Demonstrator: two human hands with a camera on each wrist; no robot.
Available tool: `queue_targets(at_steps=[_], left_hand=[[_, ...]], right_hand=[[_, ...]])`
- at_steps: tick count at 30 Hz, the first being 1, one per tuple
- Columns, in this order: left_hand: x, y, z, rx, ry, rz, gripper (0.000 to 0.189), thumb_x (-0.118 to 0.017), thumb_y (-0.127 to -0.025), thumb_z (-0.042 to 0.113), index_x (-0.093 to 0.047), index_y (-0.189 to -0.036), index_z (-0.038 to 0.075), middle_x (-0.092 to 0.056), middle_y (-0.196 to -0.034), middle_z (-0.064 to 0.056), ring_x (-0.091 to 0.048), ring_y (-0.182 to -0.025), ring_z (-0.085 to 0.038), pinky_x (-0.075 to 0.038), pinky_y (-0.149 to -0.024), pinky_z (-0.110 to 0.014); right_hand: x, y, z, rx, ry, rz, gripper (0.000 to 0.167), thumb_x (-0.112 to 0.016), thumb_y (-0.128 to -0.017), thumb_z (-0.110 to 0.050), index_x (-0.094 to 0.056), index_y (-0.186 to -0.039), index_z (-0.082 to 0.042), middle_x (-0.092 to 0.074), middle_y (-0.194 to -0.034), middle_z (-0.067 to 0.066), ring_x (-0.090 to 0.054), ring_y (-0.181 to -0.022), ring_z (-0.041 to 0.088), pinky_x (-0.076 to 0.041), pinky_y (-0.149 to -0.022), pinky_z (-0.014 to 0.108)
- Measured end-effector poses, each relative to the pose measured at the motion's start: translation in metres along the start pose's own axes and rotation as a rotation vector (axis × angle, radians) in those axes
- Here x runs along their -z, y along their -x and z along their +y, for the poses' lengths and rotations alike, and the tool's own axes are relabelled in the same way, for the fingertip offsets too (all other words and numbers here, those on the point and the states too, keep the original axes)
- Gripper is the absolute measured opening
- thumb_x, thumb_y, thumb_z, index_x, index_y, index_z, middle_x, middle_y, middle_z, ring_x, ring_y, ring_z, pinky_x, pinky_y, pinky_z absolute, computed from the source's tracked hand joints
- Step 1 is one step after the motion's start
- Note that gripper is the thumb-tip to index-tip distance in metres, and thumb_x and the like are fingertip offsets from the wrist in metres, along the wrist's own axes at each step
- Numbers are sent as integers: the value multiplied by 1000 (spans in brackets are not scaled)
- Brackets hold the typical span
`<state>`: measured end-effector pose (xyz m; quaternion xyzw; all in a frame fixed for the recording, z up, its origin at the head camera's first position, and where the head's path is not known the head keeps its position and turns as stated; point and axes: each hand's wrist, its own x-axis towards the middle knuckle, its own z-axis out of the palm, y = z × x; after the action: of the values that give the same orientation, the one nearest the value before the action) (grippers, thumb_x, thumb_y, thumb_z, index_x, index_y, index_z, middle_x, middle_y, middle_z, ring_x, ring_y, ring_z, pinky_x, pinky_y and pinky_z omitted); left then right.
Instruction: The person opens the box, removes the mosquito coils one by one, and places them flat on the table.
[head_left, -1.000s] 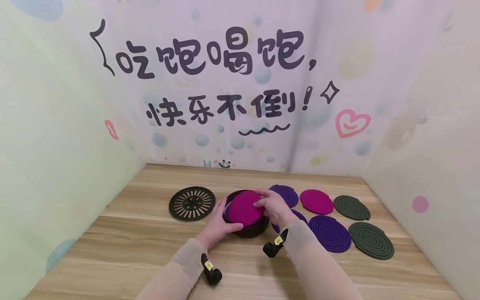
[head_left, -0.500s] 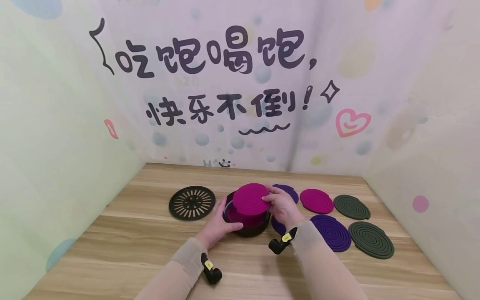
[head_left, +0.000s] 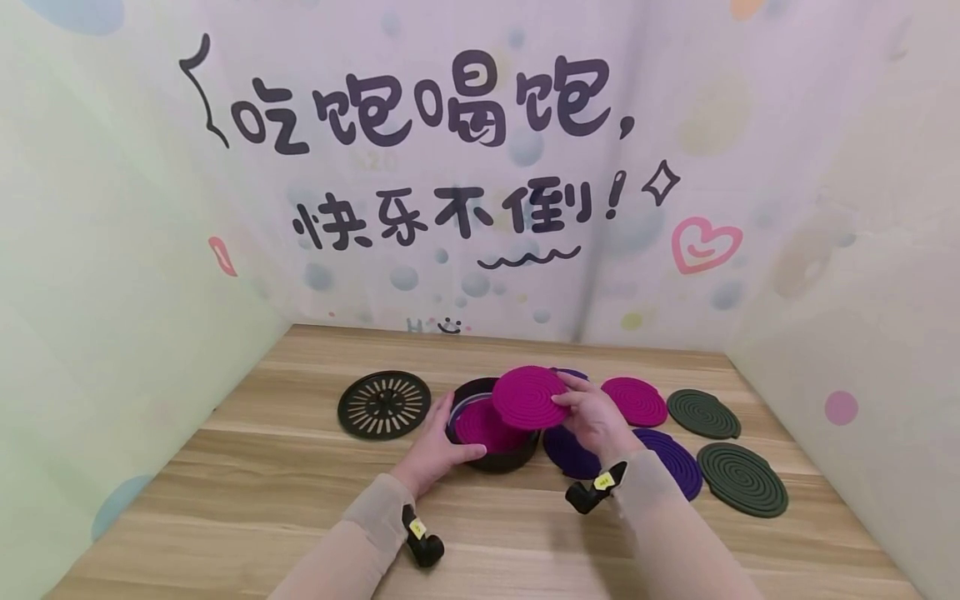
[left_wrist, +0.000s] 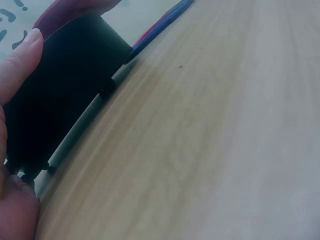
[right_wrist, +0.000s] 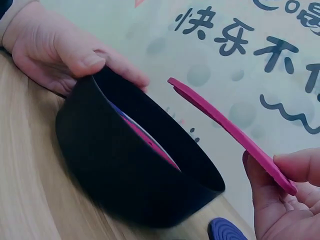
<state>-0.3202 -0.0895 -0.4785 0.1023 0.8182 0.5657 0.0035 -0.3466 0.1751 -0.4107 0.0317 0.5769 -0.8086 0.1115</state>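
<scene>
A round black holder point(head_left: 510, 461) stands on the table, and my left hand point(head_left: 435, 454) holds its left side, thumb to the front. Above the holder's right edge, my right hand point(head_left: 596, 417) pinches a magenta coaster point(head_left: 529, 397) with spiral ridges by its right rim. Seen edge-on in the right wrist view, the pinched coaster point(right_wrist: 225, 127) is tilted and apart from the holder point(right_wrist: 125, 170). Inside lies another magenta coaster point(head_left: 480, 429), with a purple edge showing beside it. In the left wrist view my left thumb point(left_wrist: 25, 57) lies against the holder's dark wall.
To the left lies a black slotted disc point(head_left: 384, 404). On the right, purple coasters point(head_left: 570, 454), a magenta coaster point(head_left: 636, 402) and two dark green coasters point(head_left: 742, 479) lie flat on the wooden table point(head_left: 262, 500). A printed backdrop point(head_left: 450, 275) closes off the back.
My right hand has lifted the magenta coaster out of the holder and moved it to the right, uncovering the magenta coaster below. My left hand stays on the holder.
</scene>
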Motion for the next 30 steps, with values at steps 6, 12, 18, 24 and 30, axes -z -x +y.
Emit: queue_targets(at_steps=[6,12,18,24,30], left_hand=[[-1,0,0,-7,-10,4,116,-87,-68,37,-15,-155,14,-13,-159,-12,-8,-145,-35,-17,-114,-53],[0,-1,-3,0,-26,10,117,-87,-67,40,-15,-155,14,-13,-159,-11,-8,-145,-35,-17,-114,-54],[0,-1,-3,-2,-2,13,117,-88,-67,36,-15,-155,12,-13,-159,-12,-8,-145,-36,-16,-114,-54],[1,-1,-3,-3,5,6,115,-87,-68,35,-15,-155,12,-13,-158,-13,-7,-145,-36,-16,-113,-55],[0,-1,-2,-1,11,2,116,-87,-68,35,-15,-155,12,-11,-159,-13,-7,-145,-36,-16,-113,-55]], right_hand=[[17,9,-1,-11,13,23,64,-50,-92,9,-29,-151,-5,-48,-133,8,-62,-90,6,-52,-80,23],[31,19,-1,-17,19,16,65,-48,-93,7,-24,-153,-6,-24,-153,13,-57,-94,4,-49,-81,22],[44,30,0,-22,16,11,67,-49,-93,7,-22,-153,-5,-42,-139,5,-58,-93,5,-49,-81,22],[58,44,4,-28,47,8,69,-51,-92,6,-21,-153,-5,-54,-118,-8,-58,-84,2,-48,-75,20],[74,61,12,-36,105,-20,70,-53,-91,5,-19,-152,-2,-60,-114,-4,-60,-88,4,-50,-75,19]])
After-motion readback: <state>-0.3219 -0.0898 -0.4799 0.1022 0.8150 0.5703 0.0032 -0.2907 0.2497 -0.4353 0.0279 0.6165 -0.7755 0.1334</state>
